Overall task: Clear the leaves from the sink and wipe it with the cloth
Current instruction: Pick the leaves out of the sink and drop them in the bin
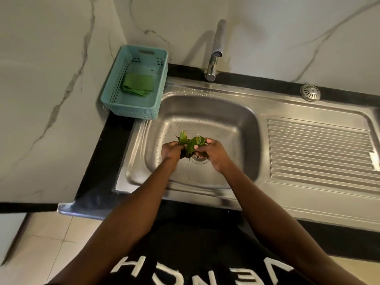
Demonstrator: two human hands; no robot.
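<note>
Head view: both forearms are seen reaching down into the steel sink [242, 124], with the hands brought close together over the drain [199, 159]. Green leaves [192, 144] are gathered between the two hands, just above the drain. The left hand [172, 151] is curled around one bunch, a leaf tip standing up above its knuckles. The right hand [212, 154] is curled as well, its fingers pinching the other side of the wet clump. Water droplets are noted on the basin floor and along the back rim. A folded green cloth [138, 84] is lying inside a teal plastic basket [123, 103], which is set on the black counter at the basin's back left corner, overlapping the steel rim. A chrome tap [216, 52] is mounted behind the basin, its spout pointing toward the basin. A ribbed draining board [318, 149] is seen to the right, and a round metal strainer [310, 93] is resting on the ledge behind it. White marbled wall is recorded behind and to the left.
</note>
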